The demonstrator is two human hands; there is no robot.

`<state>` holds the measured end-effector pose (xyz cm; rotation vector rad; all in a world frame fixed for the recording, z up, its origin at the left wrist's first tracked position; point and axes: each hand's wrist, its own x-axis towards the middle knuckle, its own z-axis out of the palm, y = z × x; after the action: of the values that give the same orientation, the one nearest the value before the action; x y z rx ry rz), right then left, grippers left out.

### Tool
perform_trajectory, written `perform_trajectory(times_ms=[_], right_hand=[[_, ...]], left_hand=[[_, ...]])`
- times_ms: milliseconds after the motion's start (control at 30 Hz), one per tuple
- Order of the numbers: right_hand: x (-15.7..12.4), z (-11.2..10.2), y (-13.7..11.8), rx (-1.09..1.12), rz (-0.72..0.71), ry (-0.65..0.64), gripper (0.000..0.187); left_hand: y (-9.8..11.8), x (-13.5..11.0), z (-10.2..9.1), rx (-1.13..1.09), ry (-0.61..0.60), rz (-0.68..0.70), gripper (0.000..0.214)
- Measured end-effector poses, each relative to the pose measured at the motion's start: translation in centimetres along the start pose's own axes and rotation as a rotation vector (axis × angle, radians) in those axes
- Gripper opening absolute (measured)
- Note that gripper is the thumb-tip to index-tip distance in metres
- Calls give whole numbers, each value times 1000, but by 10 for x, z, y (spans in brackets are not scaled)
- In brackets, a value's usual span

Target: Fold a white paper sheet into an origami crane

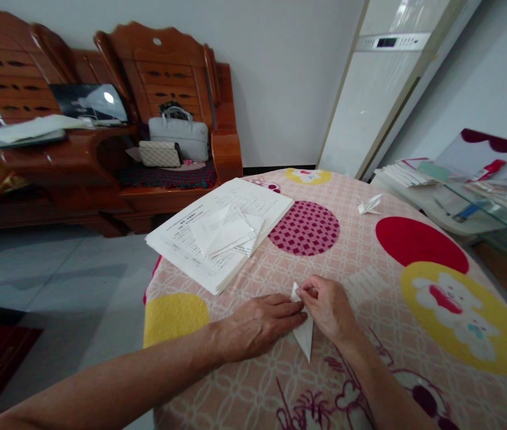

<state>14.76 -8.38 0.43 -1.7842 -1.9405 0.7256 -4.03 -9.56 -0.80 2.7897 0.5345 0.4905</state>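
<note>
A narrow folded piece of white paper (303, 341) lies on the tablecloth, its long point toward me. My left hand (257, 327) rests across its middle, fingers stretched out and pressing it down; the thumb is hidden. At the paper's upper tip, my right hand (329, 303) has thumb and forefinger pinched together on the edge. Both hands cover much of the paper, so its exact folds cannot be made out. Farther back on the table stands a small folded paper figure (370, 205) with pointed ends.
A stack of printed sheets (190, 263) with folded paper squares (226, 232) on top lies left of my hands. The round table has a patterned cloth (244, 394). Beyond are wooden chairs (168, 71) with bags (181, 136), and a glass shelf (495, 206) on the right.
</note>
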Motion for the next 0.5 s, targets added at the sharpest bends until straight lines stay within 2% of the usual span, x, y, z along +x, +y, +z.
perform_trajectory(times_ms=[200,500], right_hand=[[1,4,-4,-192,-21,27,14],[9,9,-4,-298,-39,53,20]], left_hand=[[1,1,-3,12,-20,-6,43],[0,0,0,16,-14,-8,42]])
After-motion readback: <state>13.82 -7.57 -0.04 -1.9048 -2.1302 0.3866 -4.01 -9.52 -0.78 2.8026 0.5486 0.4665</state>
